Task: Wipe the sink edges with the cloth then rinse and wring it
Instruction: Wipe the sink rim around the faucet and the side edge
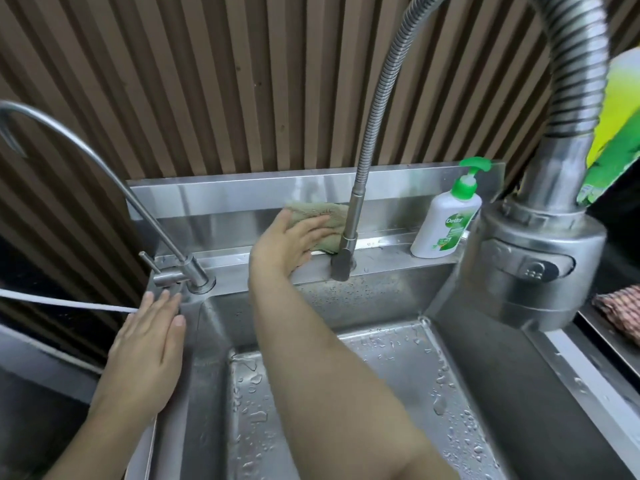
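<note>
Cloth (pixel 317 225): green terry, soft, probably damp; flat on sink's back ledge (pixel 381 244).
Right hand (pixel 294 239): fingers spread, pressing it.
Left hand (pixel 147 341): released, flat.
Grip: bunch it whole.

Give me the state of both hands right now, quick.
Left hand: open, flat on the sink's left rim, holding nothing.
Right hand: open, palm pressing the green cloth against the back ledge, not gripping it.

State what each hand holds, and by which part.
Right hand presses the cloth flat-palmed over its near side against the sink's back ledge; no pinch. Left hand holds nothing.
</note>
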The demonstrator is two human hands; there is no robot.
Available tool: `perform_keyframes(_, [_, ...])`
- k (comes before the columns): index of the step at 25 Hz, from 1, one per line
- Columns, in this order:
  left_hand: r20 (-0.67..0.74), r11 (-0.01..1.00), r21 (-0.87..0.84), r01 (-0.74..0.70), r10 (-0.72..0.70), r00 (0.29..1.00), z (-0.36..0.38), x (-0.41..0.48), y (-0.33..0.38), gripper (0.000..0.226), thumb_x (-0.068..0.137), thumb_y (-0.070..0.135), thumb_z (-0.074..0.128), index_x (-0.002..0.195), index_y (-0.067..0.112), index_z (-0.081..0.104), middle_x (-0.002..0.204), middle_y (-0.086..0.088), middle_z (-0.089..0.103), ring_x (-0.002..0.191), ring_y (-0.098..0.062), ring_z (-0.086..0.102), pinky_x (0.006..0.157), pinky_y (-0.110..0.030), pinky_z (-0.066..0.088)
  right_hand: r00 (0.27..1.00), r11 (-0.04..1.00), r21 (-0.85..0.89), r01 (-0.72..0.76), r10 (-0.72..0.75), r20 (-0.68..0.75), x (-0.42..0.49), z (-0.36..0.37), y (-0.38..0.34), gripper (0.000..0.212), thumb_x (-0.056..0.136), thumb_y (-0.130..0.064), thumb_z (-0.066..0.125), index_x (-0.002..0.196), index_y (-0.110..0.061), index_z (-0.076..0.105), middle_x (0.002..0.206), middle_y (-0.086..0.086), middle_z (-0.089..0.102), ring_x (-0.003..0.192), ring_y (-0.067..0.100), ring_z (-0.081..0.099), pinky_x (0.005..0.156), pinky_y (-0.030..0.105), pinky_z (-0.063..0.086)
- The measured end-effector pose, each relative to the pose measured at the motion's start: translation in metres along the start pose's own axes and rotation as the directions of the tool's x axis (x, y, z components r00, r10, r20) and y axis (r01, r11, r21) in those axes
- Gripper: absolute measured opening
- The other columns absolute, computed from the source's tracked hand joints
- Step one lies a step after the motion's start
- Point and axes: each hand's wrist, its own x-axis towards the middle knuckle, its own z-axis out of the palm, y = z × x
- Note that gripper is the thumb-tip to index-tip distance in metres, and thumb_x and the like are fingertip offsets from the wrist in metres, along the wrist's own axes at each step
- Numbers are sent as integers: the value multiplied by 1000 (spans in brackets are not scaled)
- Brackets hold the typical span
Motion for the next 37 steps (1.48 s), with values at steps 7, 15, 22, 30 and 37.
perform_keyframes(7, [1,1000,-2,-7,7,1000,-2,0,1,72,87,49,11,137,8,44,144,-10,43,139,-14,21,115,-38,16,961,998,-28,-53,43,-273,39,-16,-15,79,88,-65,20,150,-20,5,158,13,12,144,29,18,115,47,17])
perform_keyframes(15, [14,1000,-19,-11,12,1000,-3,-1,2,74,87,51,10,135,6,45,144,-10,42,137,-9,18,114,-39,16,992,955,-278,100,-75,98,-29,-7,10,58,98,-12,34,149,-13,5,159,9,0,146,20,1,119,35,4])
perform_keyframes(22, [3,999,-51,-1,1,1000,-5,-2,5,75,86,51,12,134,4,46,143,-11,44,139,-16,21,114,-37,15,879,279,-847,453,17,476,-33,-57,5,36,91,-14,43,126,-6,43,126,15,56,119,32,49,93,40,38])
perform_keyframes(30, [20,1000,-25,12,-12,1000,-5,-1,4,75,85,50,11,133,5,47,143,-10,44,140,-20,23,115,-39,14,836,103,-832,546,-135,532,-29,-56,51,87,87,-70,6,150,-11,-3,157,11,-15,144,24,-18,112,58,-4])
perform_keyframes(37, [32,1000,-17,12,-12,999,-5,-1,4,69,87,44,17,133,2,46,142,-14,44,138,-25,29,114,-41,19,660,-6,-666,746,-126,740,-41,-36,56,80,90,-65,6,150,-13,-2,158,9,-10,144,23,-16,112,50,-19])
